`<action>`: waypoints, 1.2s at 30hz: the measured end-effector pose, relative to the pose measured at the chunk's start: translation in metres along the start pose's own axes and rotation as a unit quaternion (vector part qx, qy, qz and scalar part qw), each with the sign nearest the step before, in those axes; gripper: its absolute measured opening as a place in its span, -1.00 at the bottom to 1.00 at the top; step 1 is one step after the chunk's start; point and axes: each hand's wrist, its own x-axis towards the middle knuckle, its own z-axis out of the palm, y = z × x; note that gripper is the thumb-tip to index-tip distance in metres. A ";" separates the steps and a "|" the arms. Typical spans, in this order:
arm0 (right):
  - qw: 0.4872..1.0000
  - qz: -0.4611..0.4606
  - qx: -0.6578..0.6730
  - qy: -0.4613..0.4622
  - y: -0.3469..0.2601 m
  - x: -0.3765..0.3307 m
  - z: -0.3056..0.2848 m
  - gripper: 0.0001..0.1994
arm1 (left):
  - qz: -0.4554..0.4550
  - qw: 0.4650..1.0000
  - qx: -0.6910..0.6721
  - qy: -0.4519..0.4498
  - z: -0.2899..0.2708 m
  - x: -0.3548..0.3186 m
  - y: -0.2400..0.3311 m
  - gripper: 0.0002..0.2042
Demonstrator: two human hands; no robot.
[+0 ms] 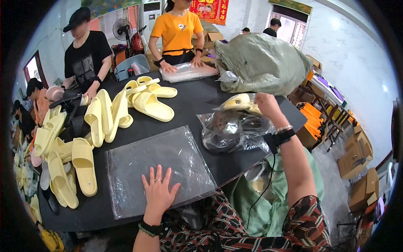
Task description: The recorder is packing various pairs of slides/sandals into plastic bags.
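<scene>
My left hand (pixel 160 189) lies flat, fingers spread, on a clear plastic bag (pixel 168 145), possibly one of a stack, near the table's front edge. Farther off and to the right, my right hand (pixel 267 104) has curled fingers at the end of a clear bag with pale yellow slippers (pixel 237 102) inside. Just in front of it sits a crumpled clear bag holding dark items (pixel 231 130), whose kind I cannot make out. To my left, several loose yellow slippers (pixel 84 166) are heaped on the black table, some on their sides.
Across the black table (pixel 184 110), a person in orange (pixel 178 31) presses on clear plastic bags (pixel 189 72). Another in black (pixel 86 54) stands at the far left. A large grey-green sack (pixel 264 63) rests at the back right. A green sack (pixel 268 210) hangs beside my right arm.
</scene>
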 end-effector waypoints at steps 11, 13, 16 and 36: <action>0.988 0.119 0.013 -0.102 0.019 0.018 -0.029 -0.15 | 0.001 1.000 -0.007 0.006 0.002 0.001 -0.001 -0.39; 0.979 0.136 -0.095 -0.117 0.041 0.017 -0.007 0.17 | -0.003 1.000 -0.012 -0.001 0.003 0.002 0.000 -0.38; 0.956 0.174 -0.047 -0.232 0.047 0.007 0.032 0.33 | -0.011 1.000 0.005 -0.011 0.001 -0.002 -0.002 -0.38; 0.962 -0.263 0.018 -0.072 -0.126 0.060 -0.101 -0.73 | -0.055 0.985 -0.158 0.046 -0.009 0.000 -0.013 -0.58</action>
